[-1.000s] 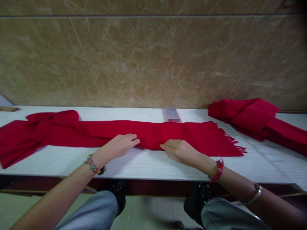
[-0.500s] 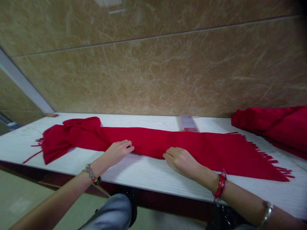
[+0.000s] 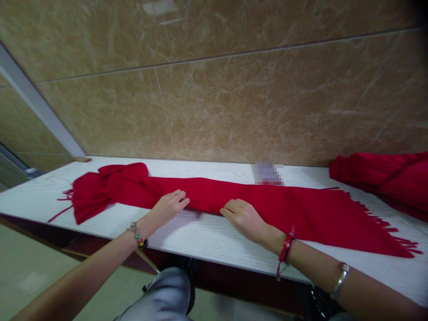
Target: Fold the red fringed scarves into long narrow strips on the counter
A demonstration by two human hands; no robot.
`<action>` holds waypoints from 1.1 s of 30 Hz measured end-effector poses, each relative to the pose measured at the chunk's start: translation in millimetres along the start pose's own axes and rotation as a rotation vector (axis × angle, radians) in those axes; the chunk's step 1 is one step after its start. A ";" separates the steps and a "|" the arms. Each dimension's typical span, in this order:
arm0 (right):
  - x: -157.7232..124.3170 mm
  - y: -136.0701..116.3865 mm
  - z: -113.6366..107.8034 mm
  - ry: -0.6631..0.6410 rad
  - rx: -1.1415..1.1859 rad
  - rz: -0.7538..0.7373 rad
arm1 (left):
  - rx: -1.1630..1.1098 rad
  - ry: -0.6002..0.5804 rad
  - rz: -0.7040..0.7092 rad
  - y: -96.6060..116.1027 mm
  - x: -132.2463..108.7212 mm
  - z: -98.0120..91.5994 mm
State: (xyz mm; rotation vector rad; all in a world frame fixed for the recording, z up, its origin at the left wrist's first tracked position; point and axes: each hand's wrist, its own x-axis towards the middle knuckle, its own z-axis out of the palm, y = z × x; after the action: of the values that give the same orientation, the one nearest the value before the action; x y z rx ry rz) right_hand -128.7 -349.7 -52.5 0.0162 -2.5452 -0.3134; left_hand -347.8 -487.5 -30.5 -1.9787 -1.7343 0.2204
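Note:
A long red scarf (image 3: 294,209) with fringed ends lies stretched along the white table (image 3: 200,240), bunched up at its left end. My left hand (image 3: 170,206) rests on the scarf's near edge around its middle, fingers curled and pressed together on the cloth. My right hand (image 3: 242,216) sits just to the right on the same edge, fingers bent and closed over the fabric. Both wrists wear bead bracelets.
A second red scarf (image 3: 388,178) lies heaped at the table's far right. A small blurred object (image 3: 268,174) stands against the tan marble wall (image 3: 234,102) behind the scarf. The table's front edge runs above my knees and the floor.
The view has swung left and tilted, bringing the scarf's left fringed end into sight. Both hands stay on the scarf's near edge, drawn slightly closer together.

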 end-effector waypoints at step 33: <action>-14.7 0.9 1.0 -0.130 0.304 -0.051 | -0.373 -0.226 0.083 -20.3 -19.5 -7.6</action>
State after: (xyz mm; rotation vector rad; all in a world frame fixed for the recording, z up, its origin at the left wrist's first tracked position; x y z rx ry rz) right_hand -116.9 -347.5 -61.0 0.1817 -2.7007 0.0576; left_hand -365.9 -506.9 -18.4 -2.3733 -1.9501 0.1626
